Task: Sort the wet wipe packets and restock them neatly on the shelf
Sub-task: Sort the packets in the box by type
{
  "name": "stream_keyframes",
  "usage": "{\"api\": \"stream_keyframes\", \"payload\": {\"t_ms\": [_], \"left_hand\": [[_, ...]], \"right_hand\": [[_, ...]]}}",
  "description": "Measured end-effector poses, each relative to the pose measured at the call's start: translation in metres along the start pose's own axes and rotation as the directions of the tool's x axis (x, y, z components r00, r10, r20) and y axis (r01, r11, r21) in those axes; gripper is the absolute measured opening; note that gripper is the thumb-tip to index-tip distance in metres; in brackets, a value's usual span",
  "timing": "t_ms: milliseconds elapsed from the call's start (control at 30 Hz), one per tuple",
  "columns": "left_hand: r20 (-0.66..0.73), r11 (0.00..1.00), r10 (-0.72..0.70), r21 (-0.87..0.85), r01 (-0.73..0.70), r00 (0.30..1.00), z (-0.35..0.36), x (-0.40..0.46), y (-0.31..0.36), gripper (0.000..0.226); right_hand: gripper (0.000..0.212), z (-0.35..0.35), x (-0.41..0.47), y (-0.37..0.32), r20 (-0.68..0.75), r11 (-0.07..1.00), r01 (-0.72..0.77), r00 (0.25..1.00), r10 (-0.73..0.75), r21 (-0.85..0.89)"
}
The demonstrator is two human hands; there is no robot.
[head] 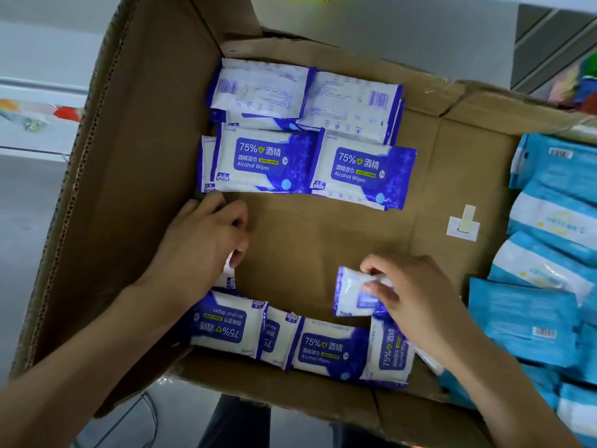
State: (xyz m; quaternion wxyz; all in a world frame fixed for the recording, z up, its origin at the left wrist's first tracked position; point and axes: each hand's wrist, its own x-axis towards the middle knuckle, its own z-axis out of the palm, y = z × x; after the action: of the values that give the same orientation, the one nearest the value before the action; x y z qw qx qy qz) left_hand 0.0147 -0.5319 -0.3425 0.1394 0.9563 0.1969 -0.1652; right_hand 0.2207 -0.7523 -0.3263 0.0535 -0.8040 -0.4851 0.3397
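Open cardboard box (323, 240), flaps folded outward. Blue-and-white wipe packets occupy two zones: a far stack (300, 134) at 12 o'clock, two printed faces toward the centre, barcoded backs behind them by the far wall; a near row (290, 344) at 6 o'clock, lying against the near wall and overlapping. Bare box floor between the two groups, widest toward 3 o'clock, where a small white label (462, 225) sits. Left hand (206, 244), at 9 o'clock, fingers curled, pinches a packet edge (228, 273). Right hand (410, 295), at 5 o'clock, pinches a small packet (350, 294) above the near row. Light-blue packets (549, 260) are heaped along the right edge.
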Motion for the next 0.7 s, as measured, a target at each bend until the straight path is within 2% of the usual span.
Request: {"api": "stream_keyframes", "payload": {"t_ms": [100, 167, 233, 300, 367, 400, 467, 533, 600, 700], "left_hand": [[-0.086, 0.99, -0.057, -0.136, 0.045, 0.995, -0.002, 0.007, 0.004, 0.049], [-0.114, 0.978, -0.081, -0.2, 0.057, 0.99, -0.009, 0.0, 0.01, 0.051], [-0.102, 0.951, -0.229, -0.234, 0.201, 0.968, -0.009, -0.015, 0.017, 0.056], [-0.027, 0.88, -0.435, -0.222, 0.419, 0.9, 0.0, -0.032, 0.026, 0.076], [0.073, 0.833, -0.526, -0.154, 0.531, 0.847, 0.015, -0.04, 0.036, 0.089], [0.08, 0.832, -0.537, -0.113, 0.543, 0.84, 0.022, -0.04, 0.041, 0.091], [0.043, 0.861, -0.498, -0.088, 0.5, 0.866, 0.029, -0.036, 0.047, 0.084], [0.029, 0.9, -0.423, -0.106, 0.424, 0.906, 0.032, -0.031, 0.051, 0.076], [0.046, 0.946, -0.284, -0.148, 0.287, 0.958, 0.032, -0.027, 0.051, 0.083], [0.025, 0.981, -0.073, -0.178, 0.077, 0.997, 0.027, -0.014, 0.045, 0.09]], "right_hand": [[0.02, -0.003, 0.032, -0.019, -0.244, 0.994, 0.053, 0.969, -0.028, 0.094], [0.039, -0.001, 0.047, -0.028, -0.37, 0.995, 0.1, 0.925, -0.085, 0.023], [0.046, 0.001, 0.049, -0.03, -0.459, 0.993, 0.114, 0.882, -0.106, -0.009], [0.043, 0.008, 0.039, -0.027, -0.499, 0.992, 0.123, 0.86, -0.109, -0.005], [0.05, 0.024, 0.027, -0.019, -0.448, 0.991, 0.128, 0.885, -0.128, -0.029], [0.055, 0.033, 0.021, -0.014, -0.4, 0.99, 0.128, 0.906, -0.14, -0.057], [0.059, 0.05, 0.012, -0.006, -0.339, 0.986, 0.123, 0.928, -0.156, -0.116], [0.055, 0.06, 0.008, 0.0, -0.354, 0.98, 0.124, 0.919, -0.171, -0.153], [0.052, 0.063, 0.01, 0.004, -0.409, 0.981, 0.122, 0.896, -0.175, -0.153], [0.064, 0.06, 0.019, 0.005, -0.435, 0.986, 0.121, 0.886, -0.16, -0.116]]}}
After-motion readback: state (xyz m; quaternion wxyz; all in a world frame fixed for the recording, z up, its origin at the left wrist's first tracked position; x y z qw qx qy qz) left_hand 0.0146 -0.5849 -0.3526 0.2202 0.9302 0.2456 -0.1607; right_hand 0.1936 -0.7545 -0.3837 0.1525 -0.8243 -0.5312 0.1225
